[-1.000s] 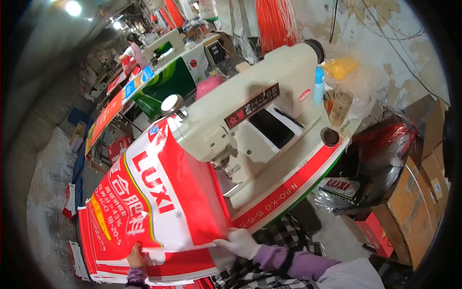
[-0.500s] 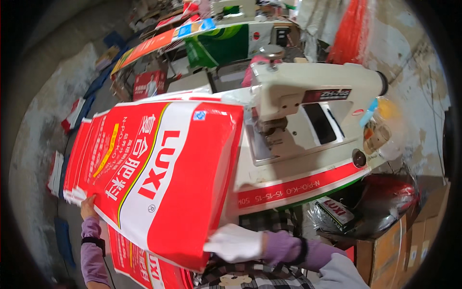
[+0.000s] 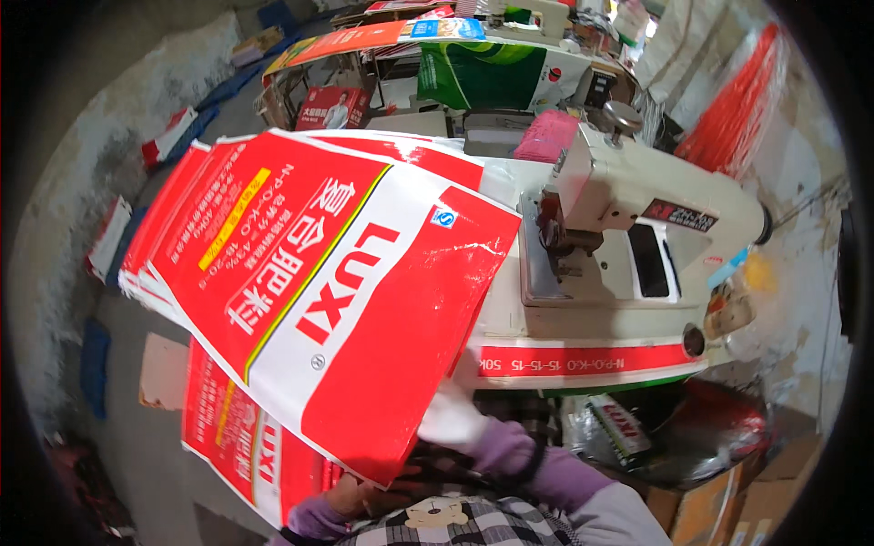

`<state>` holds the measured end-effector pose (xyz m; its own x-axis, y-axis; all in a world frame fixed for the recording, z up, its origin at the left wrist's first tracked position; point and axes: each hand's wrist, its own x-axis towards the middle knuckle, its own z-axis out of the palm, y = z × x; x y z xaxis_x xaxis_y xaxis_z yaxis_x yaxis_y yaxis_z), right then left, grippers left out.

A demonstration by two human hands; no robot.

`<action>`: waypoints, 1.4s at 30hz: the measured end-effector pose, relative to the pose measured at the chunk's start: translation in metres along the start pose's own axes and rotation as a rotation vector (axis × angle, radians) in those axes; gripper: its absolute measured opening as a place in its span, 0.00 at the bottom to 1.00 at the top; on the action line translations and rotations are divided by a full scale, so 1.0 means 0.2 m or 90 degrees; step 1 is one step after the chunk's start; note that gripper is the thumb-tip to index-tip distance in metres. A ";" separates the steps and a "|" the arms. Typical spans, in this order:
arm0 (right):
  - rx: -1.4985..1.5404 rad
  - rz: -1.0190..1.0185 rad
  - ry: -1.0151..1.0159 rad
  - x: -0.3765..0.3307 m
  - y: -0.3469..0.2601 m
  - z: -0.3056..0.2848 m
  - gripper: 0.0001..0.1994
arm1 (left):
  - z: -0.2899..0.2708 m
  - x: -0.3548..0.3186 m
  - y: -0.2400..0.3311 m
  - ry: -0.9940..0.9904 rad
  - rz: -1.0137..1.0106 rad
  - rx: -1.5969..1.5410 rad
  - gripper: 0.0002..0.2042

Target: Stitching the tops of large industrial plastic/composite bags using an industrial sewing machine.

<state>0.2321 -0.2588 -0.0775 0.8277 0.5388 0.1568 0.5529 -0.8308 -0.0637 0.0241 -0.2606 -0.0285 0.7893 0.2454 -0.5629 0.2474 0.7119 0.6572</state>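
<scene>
A large red and white woven bag (image 3: pixel 337 282) with printed panels is held up flat in front of me, tilted and covering the left part of the sewing table. My right hand (image 3: pixel 455 420), in a white glove with a purple sleeve, grips the bag's near right edge. Bare-fingered, my left hand (image 3: pixel 357 496) holds the bag's lowest corner and is partly hidden beneath it. A white industrial sewing machine (image 3: pixel 637 205) stands just right of the bag, its needle area close to the bag's right edge.
More red and white bags (image 3: pixel 228 437) lie stacked under the held one at the lower left. The table front (image 3: pixel 583 361) carries a red strip. Behind stand other sewing stations with a green bag (image 3: pixel 482 77). Cardboard boxes (image 3: pixel 728 510) and a dark plastic bag (image 3: pixel 692 437) sit at the lower right.
The bag has swung up and toward the sewing machine. My left hand moved from the bag's far left edge to its lowest corner near my body. My right hand stayed on the near edge.
</scene>
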 end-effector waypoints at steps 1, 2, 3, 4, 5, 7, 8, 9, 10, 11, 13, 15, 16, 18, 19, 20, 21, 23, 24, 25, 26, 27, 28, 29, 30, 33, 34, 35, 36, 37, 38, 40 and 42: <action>0.292 -0.362 -0.047 0.05 0.26 -0.08 0.13 | -0.03 -0.01 -0.02 -0.011 -0.009 0.001 0.35; 0.579 -0.708 -0.108 0.06 0.42 -0.15 0.14 | -0.10 0.00 -0.03 -0.033 -0.026 0.009 0.35; 0.583 -0.719 -0.085 0.04 0.39 -0.18 0.15 | -0.16 -0.01 -0.03 -0.035 -0.043 0.026 0.35; 0.587 -0.732 -0.062 -0.01 0.33 -0.19 0.16 | -0.18 -0.01 -0.05 -0.012 -0.037 0.038 0.35; 0.464 -0.732 0.001 -0.08 0.21 -0.06 0.15 | -0.20 -0.01 -0.06 0.006 -0.044 0.057 0.36; 0.771 -0.618 -0.374 -0.12 0.02 0.02 0.14 | -0.21 -0.01 -0.05 0.070 -0.034 0.074 0.34; 0.855 -0.564 -0.489 -0.13 -0.02 0.08 0.14 | -0.21 -0.02 -0.06 0.090 -0.009 0.068 0.32; 0.818 -0.577 -0.468 -0.21 0.00 0.20 0.14 | -0.21 -0.02 -0.09 0.106 0.013 0.061 0.31; 0.779 -0.592 -0.444 -0.30 0.01 0.35 0.14 | -0.22 -0.01 -0.11 0.121 0.040 0.056 0.30; 0.737 -0.609 -0.412 -0.35 0.02 0.50 0.14 | -0.27 -0.02 -0.17 0.139 0.023 0.023 0.28; 0.646 -0.662 -0.336 -0.29 -0.06 0.63 0.15 | -0.34 -0.06 -0.27 0.151 0.063 -0.131 0.24; 0.712 -0.643 -0.305 -0.13 -0.01 0.24 0.17 | -0.28 -0.05 -0.27 0.141 0.191 -0.231 0.24; 0.845 -0.415 -0.369 -0.08 -0.02 0.15 0.15 | -0.25 0.03 -0.28 0.137 0.252 -0.216 0.27; 0.595 -0.520 -0.008 0.05 0.23 0.02 0.16 | -0.46 0.03 -0.42 0.209 0.024 -0.162 0.24; 0.585 -0.412 0.080 0.11 0.36 0.02 0.21 | -0.44 0.04 -0.41 0.199 0.048 -0.205 0.24; 0.692 -0.227 0.124 0.14 0.45 0.03 0.24 | -0.45 0.02 -0.39 0.218 0.069 -0.222 0.23; 0.657 -0.174 0.199 0.21 0.44 -0.02 0.25 | -0.47 -0.04 -0.38 0.252 0.093 -0.232 0.22; 0.573 -0.160 0.253 0.34 0.40 -0.03 0.24 | -0.53 -0.17 -0.39 0.322 0.123 -0.251 0.22; 0.505 -0.196 0.251 0.45 0.43 0.04 0.20 | -0.55 -0.20 -0.41 0.340 0.129 -0.260 0.21; 0.487 -0.230 0.215 0.52 0.41 0.08 0.21 | -0.58 -0.26 -0.42 0.371 0.137 -0.267 0.21; 0.550 -0.298 0.160 0.54 0.34 0.06 0.22 | -0.62 -0.34 -0.45 0.409 0.149 -0.280 0.20; 0.655 -0.378 0.085 0.51 0.25 0.01 0.23 | -0.64 -0.42 -0.49 0.450 0.159 -0.294 0.20; 0.728 -0.460 -0.007 0.46 0.14 -0.06 0.25 | -0.67 -0.51 -0.52 0.493 0.171 -0.311 0.20; 0.587 -0.494 -0.211 0.36 -0.01 -0.20 0.29 | -0.70 -0.62 -0.58 0.546 0.187 -0.334 0.19; 0.485 -0.588 -0.228 0.26 -0.16 -0.23 0.37 | -0.73 -0.71 -0.64 0.587 0.195 -0.358 0.19; 0.343 -0.736 -0.258 -0.07 -0.54 -0.14 0.38 | -0.80 -1.03 -0.91 0.707 0.228 -0.433 0.18; 0.238 -0.766 -0.205 -0.19 -0.63 -0.10 0.36 | -0.81 -1.15 -1.03 0.751 0.236 -0.457 0.18; 0.406 -0.748 -0.337 -0.21 -0.69 -0.06 0.32 | -0.80 -1.28 -1.18 0.787 0.245 -0.482 0.18; 0.455 -0.745 -0.341 -0.26 -0.73 0.07 0.31 | -0.81 -1.38 -1.33 0.809 0.250 -0.504 0.18; 0.542 -0.741 -0.400 -0.27 -0.74 0.21 0.29 | -0.84 -1.44 -1.46 0.809 0.251 -0.512 0.18; 0.503 -0.697 -0.495 -0.29 -0.82 0.32 0.29 | -0.89 -1.50 -1.56 0.803 0.266 -0.529 0.17; 0.349 -0.725 -0.385 -0.34 -0.83 0.55 0.29 | -0.86 -1.55 -1.76 0.786 0.266 -0.565 0.17; 0.390 -0.678 -0.398 -0.31 -0.83 0.58 0.26 | -0.85 -1.51 -1.75 0.738 0.294 -0.618 0.15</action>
<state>0.0993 -0.1381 -0.1917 -0.2022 0.9780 -0.0512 0.7598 0.1237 -0.6382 -0.3962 -0.4709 -0.1741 -0.2618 0.5764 -0.7741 -0.6810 0.4580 0.5714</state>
